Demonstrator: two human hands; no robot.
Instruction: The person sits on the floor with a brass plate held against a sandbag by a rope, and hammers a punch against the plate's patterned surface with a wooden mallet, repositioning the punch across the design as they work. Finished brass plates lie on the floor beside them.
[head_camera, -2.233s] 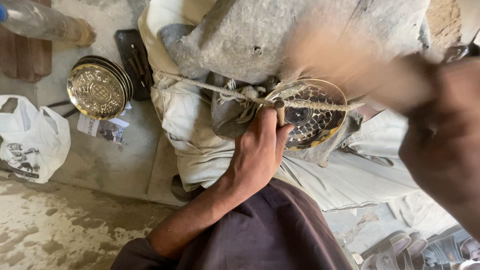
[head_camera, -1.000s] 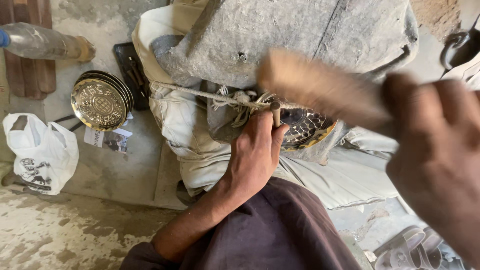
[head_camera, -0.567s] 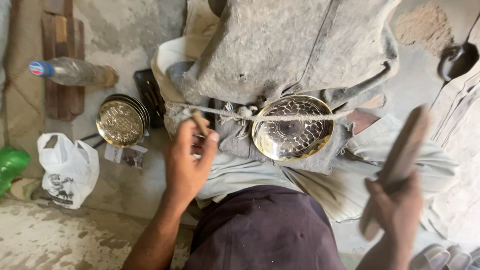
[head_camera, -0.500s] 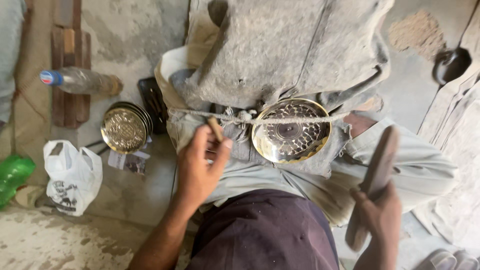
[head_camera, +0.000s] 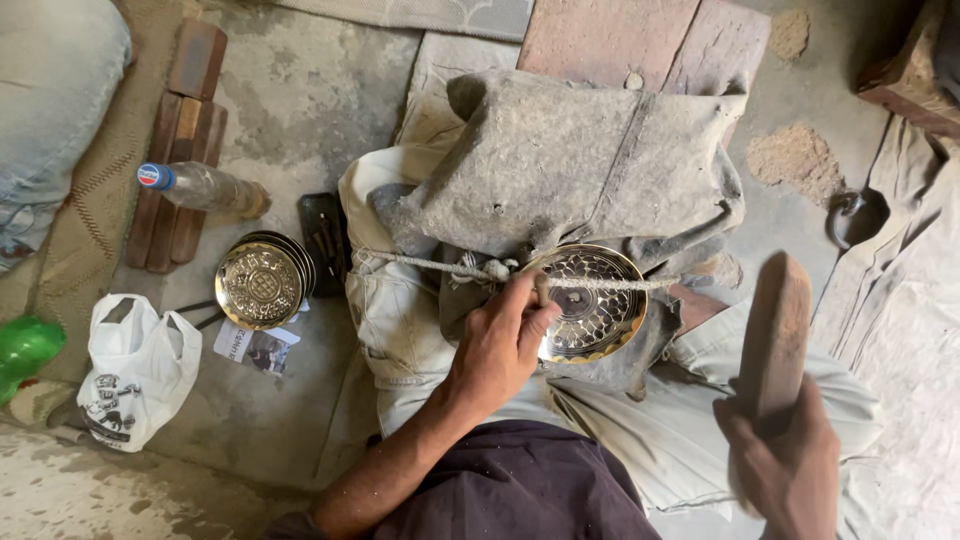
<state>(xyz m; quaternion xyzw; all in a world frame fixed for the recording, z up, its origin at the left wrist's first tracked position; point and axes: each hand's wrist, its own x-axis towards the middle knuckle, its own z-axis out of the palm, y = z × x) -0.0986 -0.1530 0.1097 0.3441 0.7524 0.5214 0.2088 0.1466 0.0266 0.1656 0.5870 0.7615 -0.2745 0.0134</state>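
A rough concrete floor spreads under a seated person, with brick-coloured slabs at the top and a patch of sandy dust off to the right. Across the lap lies a thick grey cloth pad, and at its lower edge a round brass plate is held in place by a cord stretched over its face. The plate's whole visible surface already carries a dense raised pattern, so the chasing looks well advanced; whether any section near the left hand remains unworked cannot be told, since the fingers cover that side. The left hand is closed around a small chisel, pinching it upright with its tip on the plate's left rim. The right hand grips the lower end of a flat wooden mallet, raised well apart from the plate and off to its right. On the floor to the left, a stack of patterned brass plates sits near a dark tray of tools, which suggests several pieces are finished and this one is the piece in hand. Beyond the stack lie a plastic bottle beside wooden blocks, a white plastic bag, and a small printed card just below the stacked plates
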